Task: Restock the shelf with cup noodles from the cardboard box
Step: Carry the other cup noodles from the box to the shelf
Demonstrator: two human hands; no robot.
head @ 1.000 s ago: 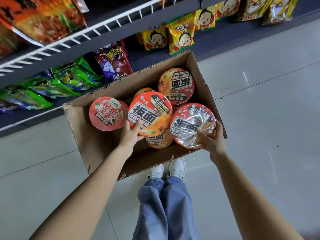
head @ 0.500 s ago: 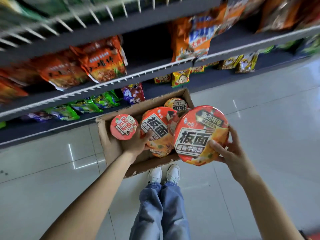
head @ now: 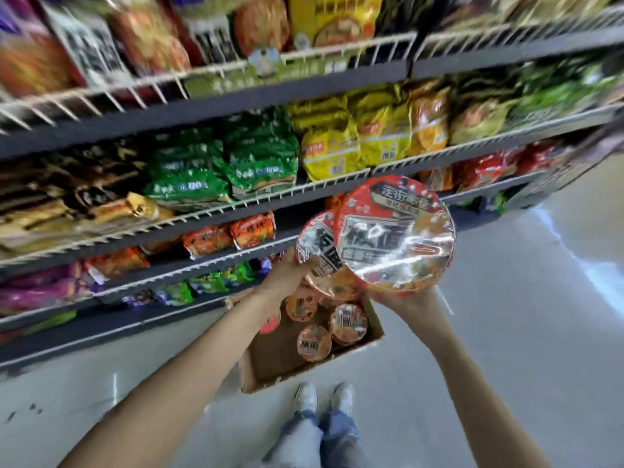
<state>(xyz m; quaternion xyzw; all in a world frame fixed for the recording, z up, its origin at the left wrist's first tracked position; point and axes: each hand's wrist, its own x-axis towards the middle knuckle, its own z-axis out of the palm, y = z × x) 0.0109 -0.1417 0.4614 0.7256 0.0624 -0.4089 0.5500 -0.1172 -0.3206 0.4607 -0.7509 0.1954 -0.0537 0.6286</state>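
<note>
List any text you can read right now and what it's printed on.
"板面": large characters on the lid of the bowl in the right hand, partly washed out by glare.
"走街串巷": black banner at the top of that lid, blurred, so a likely reading only.
Left hand bowl: lid print cut off, unreadable.
Bowls in the box: too small.
Shelf packets and price tags: motion-blurred, unreadable.

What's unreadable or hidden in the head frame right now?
- Shelf packets: labels motion-blurred.
- Left-hand cup: mostly covered by the right-hand cup.
- Right hand: fingers hidden under its cup.
- Cardboard box: far end hidden by arms and cups.
</note>
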